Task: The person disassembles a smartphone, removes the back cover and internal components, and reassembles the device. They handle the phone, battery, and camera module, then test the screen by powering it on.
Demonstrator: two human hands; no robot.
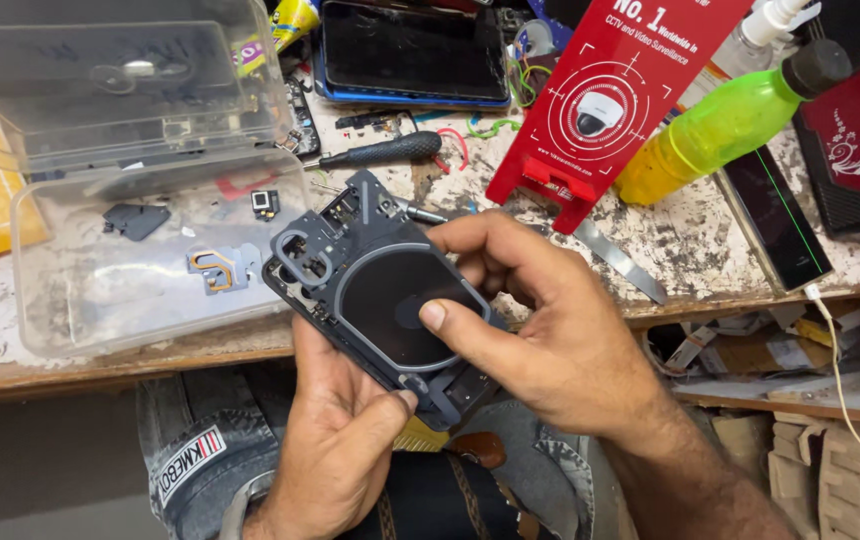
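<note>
I see my left hand [335, 440] gripping the opened phone [380, 295] from below, above my lap at the bench [690, 250] edge; my right hand [540, 320] pinches it, thumb on its round black coil [390, 300].

Views: one only, the head camera; no second view shares the scene.
Position: above the person's lap, at the near edge of the worktop [710, 250].
Facing: steeply down and forward.
Nearness: close; both hands fill the middle.
Reach: lap at bottom, cluttered worktop across the top.
</note>
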